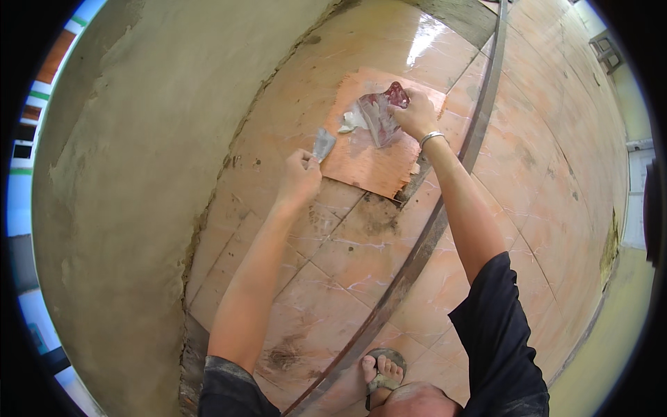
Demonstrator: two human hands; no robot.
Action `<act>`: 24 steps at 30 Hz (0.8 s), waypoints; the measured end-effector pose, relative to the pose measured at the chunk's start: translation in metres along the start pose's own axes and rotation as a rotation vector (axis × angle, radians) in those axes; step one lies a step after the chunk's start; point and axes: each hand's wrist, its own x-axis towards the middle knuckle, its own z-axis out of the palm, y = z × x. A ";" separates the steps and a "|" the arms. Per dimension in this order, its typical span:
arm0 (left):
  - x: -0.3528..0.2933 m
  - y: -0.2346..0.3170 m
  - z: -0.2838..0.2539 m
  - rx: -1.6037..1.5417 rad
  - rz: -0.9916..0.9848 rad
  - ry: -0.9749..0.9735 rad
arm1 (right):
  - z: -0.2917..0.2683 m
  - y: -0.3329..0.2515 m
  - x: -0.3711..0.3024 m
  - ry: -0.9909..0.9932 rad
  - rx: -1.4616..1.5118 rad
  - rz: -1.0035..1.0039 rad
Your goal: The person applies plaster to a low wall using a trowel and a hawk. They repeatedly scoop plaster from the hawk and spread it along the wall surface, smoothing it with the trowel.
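Observation:
My left hand (301, 175) pinches the handle end of a small grey putty knife (324, 144), its blade pointing away beside the left edge of an orange-pink board (361, 174). The board lies on the floor and has chipped, ragged edges. Over it, my right hand (415, 115) grips a crumpled plastic bag (381, 119), greyish and see-through with a dark red corner. A lump of white paste (353, 119) shows against the bag's left side. Whether the paste sits in the bag or on the board, I cannot tell.
Pinkish floor tiles (333, 243) with dark stains spread around. A long dark metal bar (417, 254) crosses the floor right of the board. A rough cement wall (146, 153) rises on the left. My sandalled foot (383, 372) is at the bottom.

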 end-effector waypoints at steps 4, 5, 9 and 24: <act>0.000 -0.009 0.002 -0.068 -0.039 0.013 | 0.007 -0.011 0.021 -0.090 -0.051 -0.039; -0.001 -0.011 0.004 -0.104 -0.059 0.017 | 0.008 -0.015 0.027 -0.131 -0.041 -0.026; -0.002 -0.015 0.011 -0.237 -0.086 0.048 | 0.009 -0.028 0.042 -0.244 -0.085 -0.063; -0.006 -0.042 0.022 -0.139 0.013 0.110 | 0.019 -0.037 0.000 -0.260 -0.148 -0.177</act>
